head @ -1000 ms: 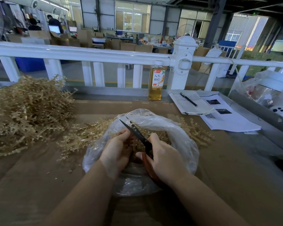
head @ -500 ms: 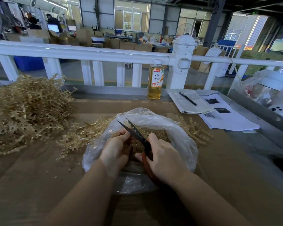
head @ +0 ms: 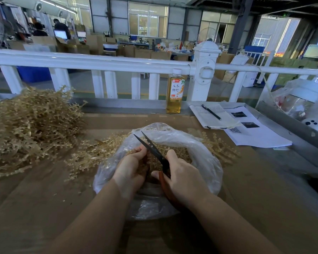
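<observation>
Scissors (head: 155,151) with parted blades are gripped by the right hand (head: 184,177). A sprig (head: 151,160) is pinched by the left hand (head: 130,169) above the plastic bag (head: 206,162).

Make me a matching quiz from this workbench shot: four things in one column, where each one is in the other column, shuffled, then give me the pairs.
Things
1. scissors
2. bottle
3. pen
4. big tan sprig pile

Places
A. lying on the open notebook
B. heaped on the left side of the table
C. gripped by the right hand over the plastic bag
D. standing upright beside the white railing post

Pairs: 1-C, 2-D, 3-A, 4-B
</observation>
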Motion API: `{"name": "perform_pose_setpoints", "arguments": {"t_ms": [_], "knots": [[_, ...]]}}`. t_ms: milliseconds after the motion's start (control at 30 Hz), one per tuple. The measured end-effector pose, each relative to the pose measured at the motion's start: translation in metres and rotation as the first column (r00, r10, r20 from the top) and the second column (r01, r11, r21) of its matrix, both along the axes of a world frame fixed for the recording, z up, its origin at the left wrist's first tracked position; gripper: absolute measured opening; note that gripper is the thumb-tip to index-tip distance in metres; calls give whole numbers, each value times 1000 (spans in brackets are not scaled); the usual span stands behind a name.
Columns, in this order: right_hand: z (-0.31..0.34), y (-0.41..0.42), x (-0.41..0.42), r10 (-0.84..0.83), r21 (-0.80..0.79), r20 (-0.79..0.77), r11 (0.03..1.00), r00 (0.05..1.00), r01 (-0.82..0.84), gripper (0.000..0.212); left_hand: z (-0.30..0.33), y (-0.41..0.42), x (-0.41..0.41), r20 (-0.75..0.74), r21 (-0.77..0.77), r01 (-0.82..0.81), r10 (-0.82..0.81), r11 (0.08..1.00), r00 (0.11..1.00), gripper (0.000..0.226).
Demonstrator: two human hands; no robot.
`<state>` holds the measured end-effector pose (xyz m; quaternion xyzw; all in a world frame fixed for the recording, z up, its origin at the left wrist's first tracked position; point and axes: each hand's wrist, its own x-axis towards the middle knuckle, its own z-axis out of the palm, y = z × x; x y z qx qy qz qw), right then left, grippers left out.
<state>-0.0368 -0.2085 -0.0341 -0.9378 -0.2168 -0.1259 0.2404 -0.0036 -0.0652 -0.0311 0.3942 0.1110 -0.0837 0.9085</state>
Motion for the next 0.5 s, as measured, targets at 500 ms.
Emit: {"name": "perform_pose_setpoints", "arguments": {"t_ms": [500], "knots": [[4, -2, -1, 4, -12, 25, 1000, 1000, -3, 41, -8, 3, 1, -1, 84, 17, -17, 996, 1000, 11]]}}
